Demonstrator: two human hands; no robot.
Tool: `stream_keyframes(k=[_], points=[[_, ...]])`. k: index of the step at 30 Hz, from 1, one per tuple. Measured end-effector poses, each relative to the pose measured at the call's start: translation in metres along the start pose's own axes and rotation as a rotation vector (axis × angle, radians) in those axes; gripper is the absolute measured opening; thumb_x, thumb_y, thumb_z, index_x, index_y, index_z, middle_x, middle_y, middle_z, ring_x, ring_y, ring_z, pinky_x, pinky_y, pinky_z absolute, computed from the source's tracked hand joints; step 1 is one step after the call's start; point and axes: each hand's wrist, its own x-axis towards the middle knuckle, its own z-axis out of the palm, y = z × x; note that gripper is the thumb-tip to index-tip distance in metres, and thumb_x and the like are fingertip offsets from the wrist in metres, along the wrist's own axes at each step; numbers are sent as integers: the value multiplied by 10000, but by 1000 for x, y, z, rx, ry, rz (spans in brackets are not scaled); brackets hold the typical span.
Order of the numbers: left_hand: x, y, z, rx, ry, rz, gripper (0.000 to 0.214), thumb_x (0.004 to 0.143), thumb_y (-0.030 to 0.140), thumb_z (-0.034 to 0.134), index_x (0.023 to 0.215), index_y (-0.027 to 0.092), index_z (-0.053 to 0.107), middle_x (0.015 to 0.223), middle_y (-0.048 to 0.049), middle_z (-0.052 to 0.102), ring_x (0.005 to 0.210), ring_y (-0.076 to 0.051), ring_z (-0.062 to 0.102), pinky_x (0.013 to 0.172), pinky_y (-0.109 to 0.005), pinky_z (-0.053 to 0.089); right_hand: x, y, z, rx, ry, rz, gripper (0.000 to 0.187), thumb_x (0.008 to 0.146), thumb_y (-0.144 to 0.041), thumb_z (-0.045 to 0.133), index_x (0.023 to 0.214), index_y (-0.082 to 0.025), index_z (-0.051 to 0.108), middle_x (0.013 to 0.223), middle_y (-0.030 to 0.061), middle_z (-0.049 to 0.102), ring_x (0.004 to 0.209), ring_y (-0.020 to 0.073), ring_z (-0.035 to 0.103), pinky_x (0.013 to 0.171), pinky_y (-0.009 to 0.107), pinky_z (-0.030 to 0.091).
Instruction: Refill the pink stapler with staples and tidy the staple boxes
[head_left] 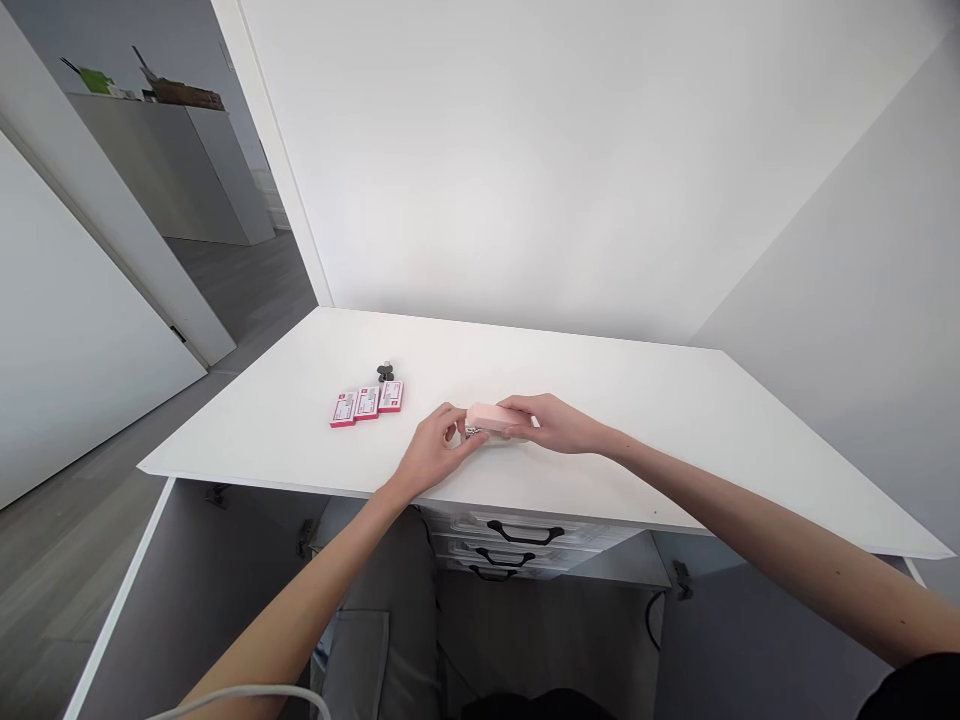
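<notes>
My right hand [551,423] is closed over a pink oblong thing [491,416] that looks like a stapler, gripping its right part just above the white tabletop. Bent around its left end are the fingers of my left hand [436,445], the thumb reaching under the near side. A small black-and-white patterned piece [472,431] shows beneath the pink top, partly hidden by my fingers. Left of my hands lie three flat pink-and-white boxes [367,402] in an overlapping row. Just behind them is a small black thing with a metal tip [385,372], similar to a staple remover.
The white desk [600,485] backs onto a white wall. Below its front edge are drawers with black handles [525,532] and open cupboard spaces. A white cable [247,690] crosses my left forearm. Beyond the doorway at left stands a grey cabinet [165,165].
</notes>
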Motion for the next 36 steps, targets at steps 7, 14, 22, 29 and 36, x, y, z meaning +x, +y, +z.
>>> stream_keyframes(k=[7, 14, 22, 29, 36], points=[[-2, 11, 13, -89, -11, -41, 435, 944, 581, 696, 753, 209, 575, 755, 16, 536, 705, -152, 466, 684, -299, 387, -17, -2, 12, 33, 44, -13, 277, 1073, -432, 556, 1238, -256, 693, 1145, 63, 779, 982, 257, 688, 851, 395, 514], [-4, 7, 11, -127, -109, -100, 333, 929, 532, 709, 862, 207, 682, 745, 18, 591, 719, -157, 493, 666, -284, 411, -25, 10, 29, 84, 120, -12, 263, 1080, -394, 559, 1285, -255, 648, 1235, 82, 765, 1061, 268, 704, 907, 436, 570], [-6, 7, 14, -104, -103, -84, 278, 963, 450, 679, 838, 202, 674, 743, 24, 589, 706, -146, 496, 676, -276, 412, -30, 23, 51, 154, 234, 11, 334, 1053, -369, 607, 1368, -260, 609, 1331, 92, 742, 1162, 274, 710, 962, 442, 588], [-8, 12, 13, -88, -94, -113, 273, 965, 421, 669, 803, 202, 652, 741, 19, 606, 702, -145, 497, 657, -274, 402, -28, 15, 69, 169, 372, 14, 287, 1041, -375, 647, 1311, -286, 612, 1278, 74, 737, 1139, 272, 704, 973, 448, 587], [-8, 15, 12, -110, -121, -130, 310, 952, 440, 660, 758, 207, 599, 729, 17, 583, 694, -145, 493, 637, -279, 390, -30, 9, 82, -23, 520, -49, 319, 1067, -399, 642, 1368, -323, 567, 1294, 109, 709, 1186, 313, 686, 980, 506, 587]])
